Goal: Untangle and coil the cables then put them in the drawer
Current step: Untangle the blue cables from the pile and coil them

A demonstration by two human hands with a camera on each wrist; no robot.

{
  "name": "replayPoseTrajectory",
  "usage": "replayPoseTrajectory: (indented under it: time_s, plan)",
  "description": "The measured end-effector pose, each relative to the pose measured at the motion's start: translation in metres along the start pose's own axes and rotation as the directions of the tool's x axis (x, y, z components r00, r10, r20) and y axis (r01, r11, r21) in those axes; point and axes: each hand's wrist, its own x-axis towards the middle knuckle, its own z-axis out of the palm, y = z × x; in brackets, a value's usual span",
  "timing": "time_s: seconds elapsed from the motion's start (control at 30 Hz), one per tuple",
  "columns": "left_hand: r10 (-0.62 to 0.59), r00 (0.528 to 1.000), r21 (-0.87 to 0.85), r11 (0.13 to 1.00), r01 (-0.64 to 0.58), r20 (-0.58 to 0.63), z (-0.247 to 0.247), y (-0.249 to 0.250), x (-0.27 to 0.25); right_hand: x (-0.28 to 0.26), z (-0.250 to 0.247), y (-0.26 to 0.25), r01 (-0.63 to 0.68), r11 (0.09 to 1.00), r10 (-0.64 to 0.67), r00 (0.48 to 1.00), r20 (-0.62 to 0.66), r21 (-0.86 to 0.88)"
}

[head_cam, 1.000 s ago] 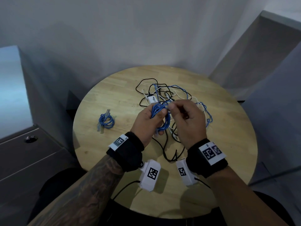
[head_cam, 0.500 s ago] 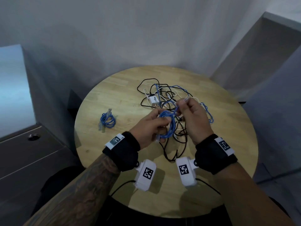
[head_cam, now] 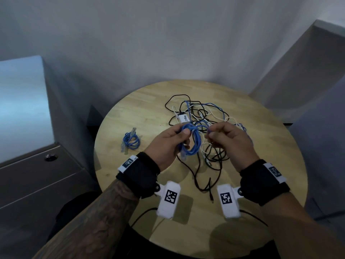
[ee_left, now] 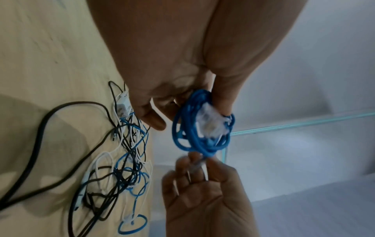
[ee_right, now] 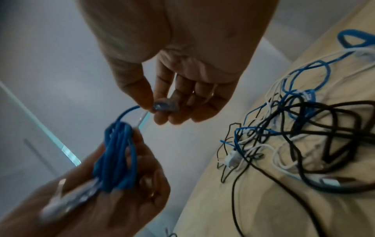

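Blue cable coil in left hand; right hand pinches its plug.

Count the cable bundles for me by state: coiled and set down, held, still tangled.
Coiled blue cable lying on round wooden table: 1
Blue cable coil held in left hand: 1
Tangled heap of black, white, blue cables: 1
Total: 3

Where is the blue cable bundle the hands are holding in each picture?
Head view: the blue coil sits in the middle, held in the left hand.
Left wrist view: the coil is right of the middle, under the left hand's fingers.
Right wrist view: the coil is at the lower left, lying in the left hand.
Shared landmark: the tangled cable pile on the round wooden table.
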Motion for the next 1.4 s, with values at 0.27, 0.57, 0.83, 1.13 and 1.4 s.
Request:
replayPoseTrajectory:
  time_s: [0.27, 0.57, 0.83, 1.13, 1.4]
  plan:
    - [0.021, 0.999, 0.266, 0.964, -0.014, -0.024, 0.003, -0.007, 0.008, -0.007, 0.018, 0.009, -0.245, 0.96, 0.235, 0.968, 0.085, 0.133]
    - [0.329, 0.937, 0.558, 0.803, -0.212, -0.119, 0.007, -0.01, 0.006, -0.018, 0.022, -0.008, -0.117, 0.963, 0.173, 0.959, 0.223, -0.244]
    - [0.375, 0.871, 0.93, 0.054, -0.363, 0.318, 0.017, 0.013, -0.016, -0.035, 0.019, -0.022, -0.041, 0.915, 0.109, 0.983, 0.148, -0.401]
    - [0.336, 0.942, 0.829, 0.534, -0.168, -0.025, 0.014, 0.035, -0.03, -0.028, 0.011, -0.038, 0.239, 0.728, -0.223, 0.969, 0.107, -0.642]
    - [0.246, 0.961, 0.758, 0.649, -0.064, -0.13, -0.017, 0.059, -0.016, -0.009, 0.012, -0.035, 0.251, 0.85, -0.197, 0.967, 0.163, -0.464]
